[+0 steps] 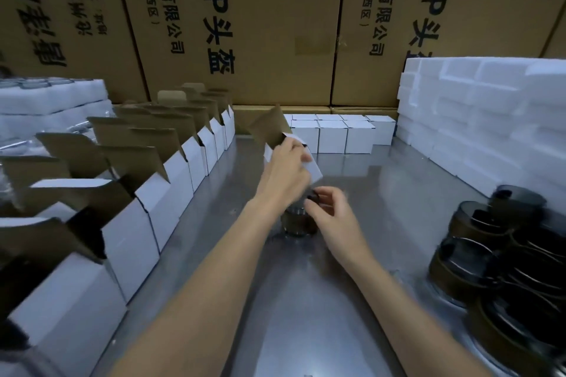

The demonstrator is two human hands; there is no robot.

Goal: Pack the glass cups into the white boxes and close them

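From the head view, your left hand [286,168] held one open white box [309,164] up off the table [352,300], fingers curled round its side, brown lid flap raised and pointing away from you. Directly below and slightly toward you stood the glass cup [298,222], upright on the table, its long axis vertical. Your right hand [332,216] was the nearer one, fingers [315,196] curled onto its rim and handle area; blur kept me from saying how firm that hold was. Box just above cup, close together: I'd say everything turned on lining up the box mouth with that cup, and the mouth's facing was hidden behind your left hand.

Around you, a row of open boxes [171,174] ran along the left, closed boxes [346,135] sat at the back, foam blocks [477,119] were stacked on the right, and dark stacked cups [496,257] waited near your right elbow. Nothing stood between cup and box.
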